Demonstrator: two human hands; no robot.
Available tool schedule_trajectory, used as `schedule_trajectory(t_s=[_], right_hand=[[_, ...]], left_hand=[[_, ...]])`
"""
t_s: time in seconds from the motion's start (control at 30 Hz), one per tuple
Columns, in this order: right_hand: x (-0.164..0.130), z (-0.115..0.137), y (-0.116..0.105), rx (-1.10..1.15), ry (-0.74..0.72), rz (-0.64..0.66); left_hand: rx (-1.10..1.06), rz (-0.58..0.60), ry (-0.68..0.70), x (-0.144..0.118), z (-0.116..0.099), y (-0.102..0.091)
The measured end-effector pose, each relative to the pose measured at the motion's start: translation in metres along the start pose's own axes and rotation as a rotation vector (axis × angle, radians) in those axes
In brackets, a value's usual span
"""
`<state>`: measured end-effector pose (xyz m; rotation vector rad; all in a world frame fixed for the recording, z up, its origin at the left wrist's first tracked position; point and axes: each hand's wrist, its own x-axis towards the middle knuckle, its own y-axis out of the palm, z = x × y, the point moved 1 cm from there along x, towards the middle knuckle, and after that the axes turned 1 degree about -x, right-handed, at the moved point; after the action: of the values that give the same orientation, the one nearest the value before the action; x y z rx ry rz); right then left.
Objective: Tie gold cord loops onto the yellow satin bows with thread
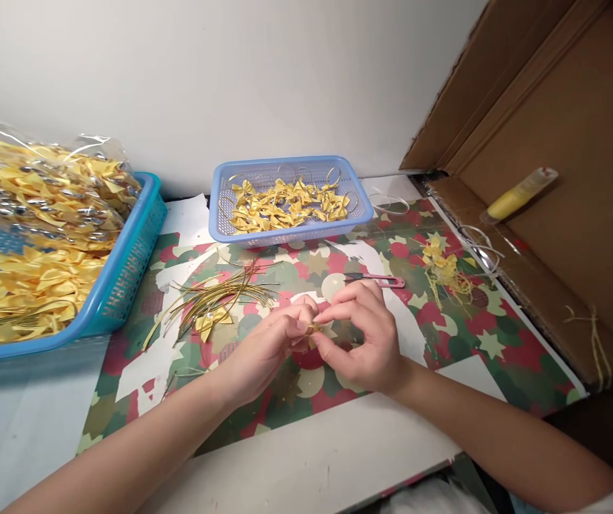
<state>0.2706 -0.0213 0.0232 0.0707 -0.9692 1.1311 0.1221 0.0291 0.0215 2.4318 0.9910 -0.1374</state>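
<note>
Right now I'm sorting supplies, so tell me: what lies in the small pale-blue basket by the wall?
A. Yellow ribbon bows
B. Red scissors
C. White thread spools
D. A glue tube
A: the pale-blue basket holds a loose pile of yellow ribbon bows, some with gold loops.

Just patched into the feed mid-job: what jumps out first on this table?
First, the two hands, left hand and right hand, meeting at the centre over the patterned paper, pinching a small yellow piece between the fingertips. Next, the yellow bows: a pale blue basket of them behind the hands, and a brighter blue basket heaped with more at far left. Gold cords fan out left of the hands.
</note>
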Motion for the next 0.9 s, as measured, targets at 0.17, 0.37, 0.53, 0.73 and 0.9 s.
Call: schedule_trajectory(t_s=[0.17, 0.37, 0.53, 0.73, 0.9], right_hand=[[-0.001, -0.002, -0.002, -0.064, -0.059, -0.015], [0.001, -0.004, -0.005, -0.067, -0.035, -0.012], [0.002, -0.004, -0.005, -0.027, 0.012, -0.012], [0.001, -0.006, -0.005, 0.046, 0.059, 0.067], [0.002, -0.012, -0.009, 0.204, 0.223, 0.150]], left_hand=[[0.076, 0.016, 0.021, -0.001, 0.000, -0.002], [0.289, -0.018, 0.166, -0.003, -0.009, -0.006], [0.377, -0.136, 0.211, -0.005, -0.017, -0.010], [0.426, -0.182, 0.292, -0.006, -0.022, -0.011], [0.643, -0.135, 0.308, -0.007, -0.024, -0.010]])
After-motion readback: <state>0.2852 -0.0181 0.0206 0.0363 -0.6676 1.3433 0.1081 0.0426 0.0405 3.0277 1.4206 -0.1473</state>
